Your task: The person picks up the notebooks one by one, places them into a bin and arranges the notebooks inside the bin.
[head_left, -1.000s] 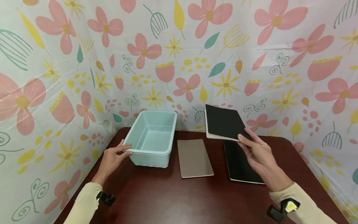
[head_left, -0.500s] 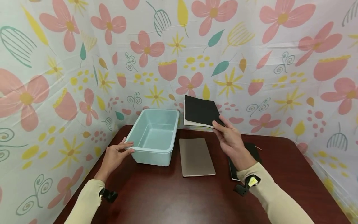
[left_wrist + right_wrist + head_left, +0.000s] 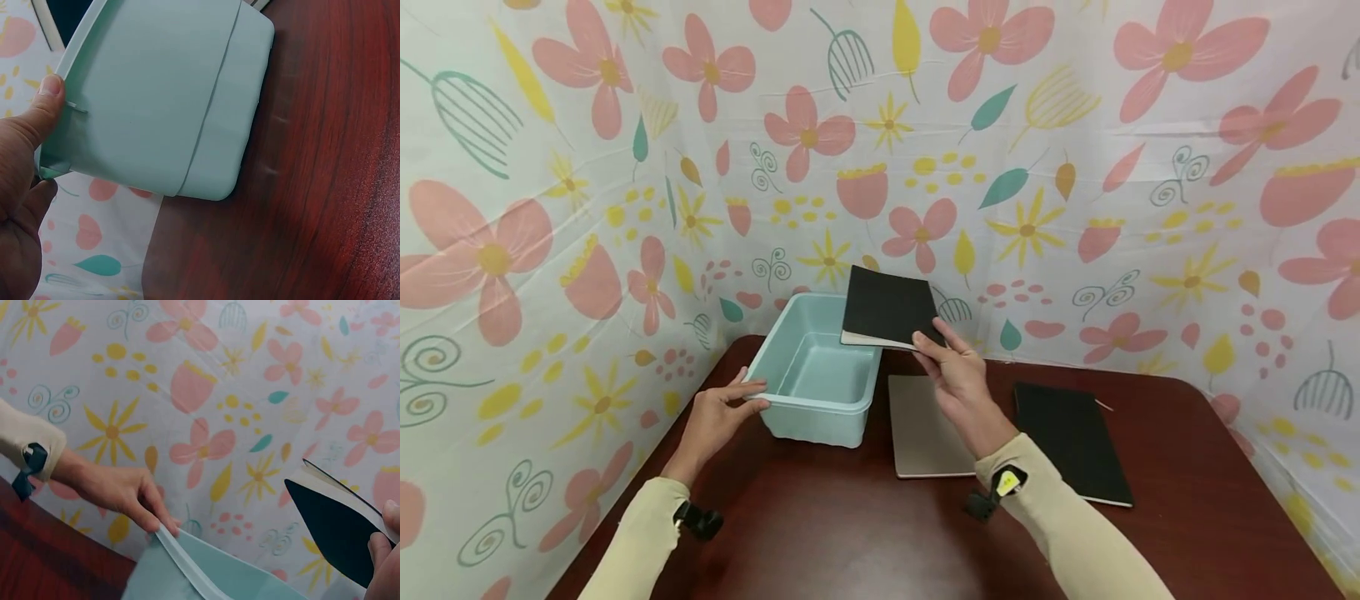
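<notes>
With thumb and fingers, my left hand pinches the near left corner of a pale blue plastic tub, its thumb outside the rim in the left wrist view. My right hand grips a black notebook by its near right corner, thumb on top. This notebook is held in the air over the tub's right rim, and its white page edges show in the right wrist view. Inside the tub I see only bare walls and floor; its far right part is hidden behind the notebook.
On the dark red wooden table lies a grey-brown notebook, partly covered by my right hand and forearm. Another black notebook lies farther right. Flower-printed cloth stands close behind the table and along its left side.
My right hand has carried the black notebook leftward, from above the other black notebook to the tub's right rim. My left hand keeps its hold on the tub corner.
</notes>
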`<state>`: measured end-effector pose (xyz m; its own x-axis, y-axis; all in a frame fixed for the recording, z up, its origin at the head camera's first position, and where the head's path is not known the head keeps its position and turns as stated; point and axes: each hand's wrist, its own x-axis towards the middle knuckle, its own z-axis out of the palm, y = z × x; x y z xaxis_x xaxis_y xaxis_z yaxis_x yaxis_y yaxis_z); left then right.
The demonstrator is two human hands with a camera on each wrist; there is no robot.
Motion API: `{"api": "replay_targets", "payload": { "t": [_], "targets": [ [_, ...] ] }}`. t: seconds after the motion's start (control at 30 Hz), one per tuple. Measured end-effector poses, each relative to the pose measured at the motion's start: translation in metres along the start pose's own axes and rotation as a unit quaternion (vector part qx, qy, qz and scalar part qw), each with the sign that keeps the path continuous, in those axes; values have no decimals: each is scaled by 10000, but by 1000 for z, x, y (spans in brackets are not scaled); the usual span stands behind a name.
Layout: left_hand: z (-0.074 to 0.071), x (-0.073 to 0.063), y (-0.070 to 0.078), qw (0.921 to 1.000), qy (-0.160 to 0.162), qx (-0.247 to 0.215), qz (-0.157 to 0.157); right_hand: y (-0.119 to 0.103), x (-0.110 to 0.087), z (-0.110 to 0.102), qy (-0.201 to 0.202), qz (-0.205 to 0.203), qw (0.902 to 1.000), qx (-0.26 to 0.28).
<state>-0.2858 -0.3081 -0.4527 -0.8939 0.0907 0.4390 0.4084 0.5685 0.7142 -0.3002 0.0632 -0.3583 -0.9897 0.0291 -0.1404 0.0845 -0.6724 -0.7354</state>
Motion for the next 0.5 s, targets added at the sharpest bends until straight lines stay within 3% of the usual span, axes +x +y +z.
{"api": "replay_targets", "payload": {
  "t": [0.5],
  "targets": [
    [1,1,2,9998,-15,188,-22,55,10,54,327,-52,9992,-216]
  ]
}}
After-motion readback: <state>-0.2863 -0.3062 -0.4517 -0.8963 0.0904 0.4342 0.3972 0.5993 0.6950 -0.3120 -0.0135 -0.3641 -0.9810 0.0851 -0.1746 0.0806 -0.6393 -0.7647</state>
